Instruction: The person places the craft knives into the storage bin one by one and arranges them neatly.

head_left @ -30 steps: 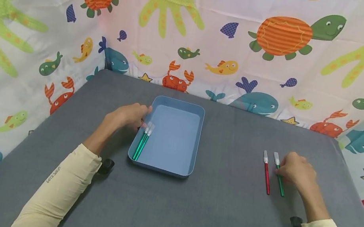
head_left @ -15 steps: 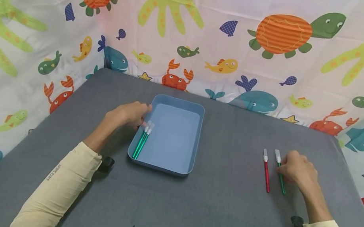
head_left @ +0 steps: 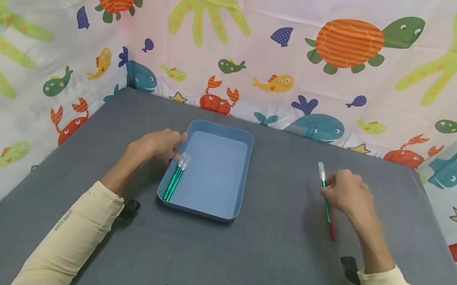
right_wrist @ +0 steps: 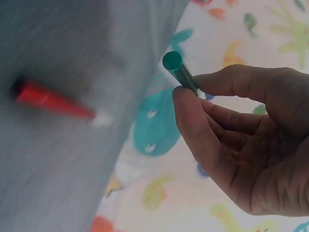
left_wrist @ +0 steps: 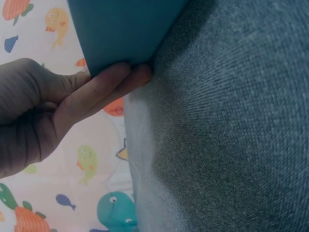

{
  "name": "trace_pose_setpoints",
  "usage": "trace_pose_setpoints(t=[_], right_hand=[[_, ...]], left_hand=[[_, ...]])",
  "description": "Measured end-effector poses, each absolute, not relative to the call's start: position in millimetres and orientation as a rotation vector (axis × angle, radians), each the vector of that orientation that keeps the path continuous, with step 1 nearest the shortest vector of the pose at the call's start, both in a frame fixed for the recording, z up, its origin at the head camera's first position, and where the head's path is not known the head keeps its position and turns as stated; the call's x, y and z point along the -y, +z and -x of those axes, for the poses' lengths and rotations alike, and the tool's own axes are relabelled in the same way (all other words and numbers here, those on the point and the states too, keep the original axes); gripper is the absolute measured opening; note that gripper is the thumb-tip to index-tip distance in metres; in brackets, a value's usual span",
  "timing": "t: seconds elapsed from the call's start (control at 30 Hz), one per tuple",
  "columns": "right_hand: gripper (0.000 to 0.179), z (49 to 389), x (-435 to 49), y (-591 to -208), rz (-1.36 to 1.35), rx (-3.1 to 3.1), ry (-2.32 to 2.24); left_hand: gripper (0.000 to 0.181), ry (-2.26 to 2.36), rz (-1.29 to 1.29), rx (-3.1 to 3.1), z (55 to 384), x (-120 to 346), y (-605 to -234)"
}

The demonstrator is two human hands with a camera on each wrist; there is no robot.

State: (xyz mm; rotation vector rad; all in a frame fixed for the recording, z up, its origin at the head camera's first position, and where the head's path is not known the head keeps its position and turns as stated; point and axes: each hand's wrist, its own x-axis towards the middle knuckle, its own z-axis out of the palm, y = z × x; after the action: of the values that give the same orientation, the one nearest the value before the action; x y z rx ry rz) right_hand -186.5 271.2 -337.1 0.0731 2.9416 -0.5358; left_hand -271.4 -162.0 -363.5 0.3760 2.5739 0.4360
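Left hand (head_left: 151, 144): I pinch the tray (head_left: 216, 171) at nine o'clock; two green pens (head_left: 177, 180) inside, toward eight. Right hand (head_left: 349, 193), three o'clock of tray: I've lifted another green pen (head_left: 326, 205), gripped thumb-and-finger, leaving the red pen (right_wrist: 53, 100) alone on the table (head_left: 263, 259).

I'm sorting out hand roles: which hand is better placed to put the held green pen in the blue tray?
Probably the right hand: it pinches the green pen, raised off the table. The left hand grips the blue tray by its left side, so it seems better suited to steadying.
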Motion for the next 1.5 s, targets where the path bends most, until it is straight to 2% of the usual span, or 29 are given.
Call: trace_pose_setpoints(t=[0.4,0.63,0.87,1.1,1.5], right_hand=[[0.026,189,-192,-327,0.151,-3.030,-0.700],[0.027,196,-154,-330,0.251,-3.049,-0.798],[0.023,206,-110,-344,0.263,-2.964,-0.825],[0.012,215,-63,-367,0.283,-2.869,-0.798],[0.044,221,-15,-385,0.316,-2.749,-0.804]], left_hand=[[0.074,0.423,-0.366,-2.590,270,161,-364],[0.066,0.478,-0.344,-2.585,268,165,-364],[0.072,0.469,-0.360,-2.585,267,168,-365],[0.072,0.450,-0.355,-2.582,268,169,-366],[0.075,0.418,-0.400,-2.597,271,166,-368]])
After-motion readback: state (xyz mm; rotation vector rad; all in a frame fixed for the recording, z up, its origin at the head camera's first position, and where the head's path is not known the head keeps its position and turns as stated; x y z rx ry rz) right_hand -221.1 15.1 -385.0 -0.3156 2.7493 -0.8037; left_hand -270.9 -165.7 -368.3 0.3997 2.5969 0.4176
